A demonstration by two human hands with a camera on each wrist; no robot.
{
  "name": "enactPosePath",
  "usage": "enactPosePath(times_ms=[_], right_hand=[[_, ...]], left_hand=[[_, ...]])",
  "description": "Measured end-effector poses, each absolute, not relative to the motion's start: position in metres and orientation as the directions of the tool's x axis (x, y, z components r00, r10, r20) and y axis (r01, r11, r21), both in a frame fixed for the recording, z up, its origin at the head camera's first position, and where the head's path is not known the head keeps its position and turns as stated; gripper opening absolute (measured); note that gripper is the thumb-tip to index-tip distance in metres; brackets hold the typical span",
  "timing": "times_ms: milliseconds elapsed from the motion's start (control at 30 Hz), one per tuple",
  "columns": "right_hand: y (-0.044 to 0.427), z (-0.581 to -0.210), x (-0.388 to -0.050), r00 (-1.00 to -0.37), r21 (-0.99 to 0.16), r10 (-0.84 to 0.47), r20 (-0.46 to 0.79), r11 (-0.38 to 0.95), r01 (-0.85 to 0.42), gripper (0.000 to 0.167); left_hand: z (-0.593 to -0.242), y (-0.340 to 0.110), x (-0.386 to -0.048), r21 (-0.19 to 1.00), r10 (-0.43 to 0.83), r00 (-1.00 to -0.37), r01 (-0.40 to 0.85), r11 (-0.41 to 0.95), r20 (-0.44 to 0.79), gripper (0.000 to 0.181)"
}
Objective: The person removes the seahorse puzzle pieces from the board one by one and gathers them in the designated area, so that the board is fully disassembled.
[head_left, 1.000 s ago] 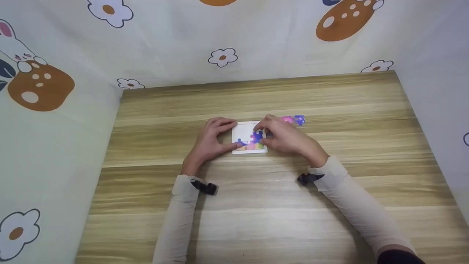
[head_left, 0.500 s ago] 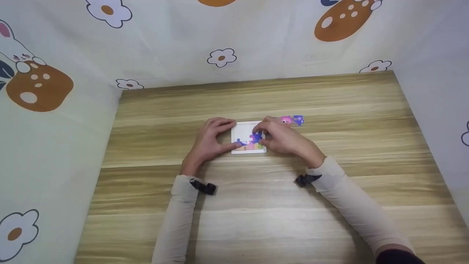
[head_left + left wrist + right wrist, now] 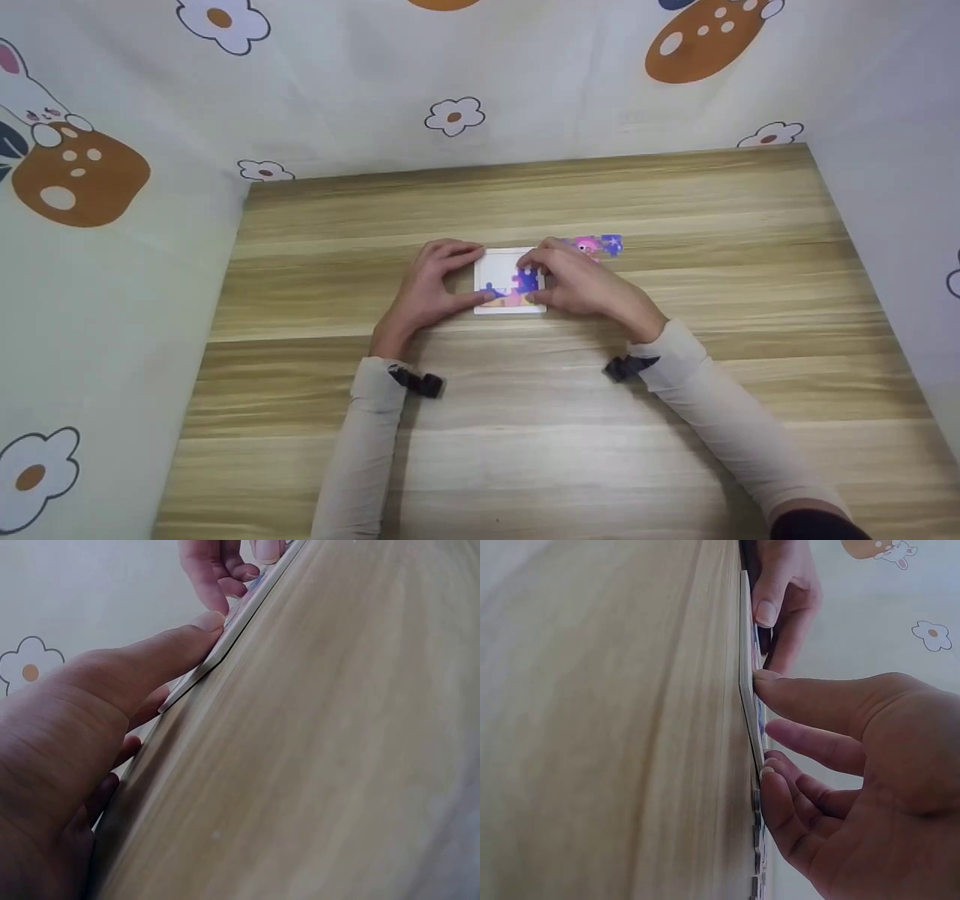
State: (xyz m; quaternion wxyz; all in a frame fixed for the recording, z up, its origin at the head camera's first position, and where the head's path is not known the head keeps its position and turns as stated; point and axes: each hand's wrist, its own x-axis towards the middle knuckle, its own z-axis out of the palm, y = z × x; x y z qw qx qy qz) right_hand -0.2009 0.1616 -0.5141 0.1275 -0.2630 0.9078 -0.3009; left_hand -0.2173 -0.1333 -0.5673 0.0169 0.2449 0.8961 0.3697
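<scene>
- Puzzle tray (image 3: 496,267) sits on the bench (image 3: 525,457).
- Left hand (image 3: 429,287): wide grip, thumb over the tray's near-left part.
- Right hand (image 3: 583,282): touching tray's right side; whether grip pinches, cannot tell.

I can't see the far right corner of the frame (image 3: 510,310): the right hand (image 3: 589,281) covers it, and part of the loose pieces (image 3: 588,245) beyond. Inside the frame, the left hand (image 3: 427,287) partly hides the fitted pieces (image 3: 528,280), their finer print too small for me.
</scene>
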Motion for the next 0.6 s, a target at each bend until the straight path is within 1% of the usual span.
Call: enactPosePath(times_ms=[300, 600], right_hand=[[0.1610, -0.5147, -0.2008, -0.830, -0.627, -0.549, -0.095, 0.681, -0.379, 0.045], [0.1609, -0.5162, -0.2018, -0.828, -0.659, -0.556, -0.073, 0.650, -0.379, 0.045]], left_hand=[[-0.5679, -0.1335, -0.2174, 0.670, 0.454, -0.880, 0.422, 0.610, 0.141, 0.078], [-0.5652, -0.1323, -0.2163, 0.656, 0.459, -0.880, 0.420, 0.627, 0.124, 0.080]])
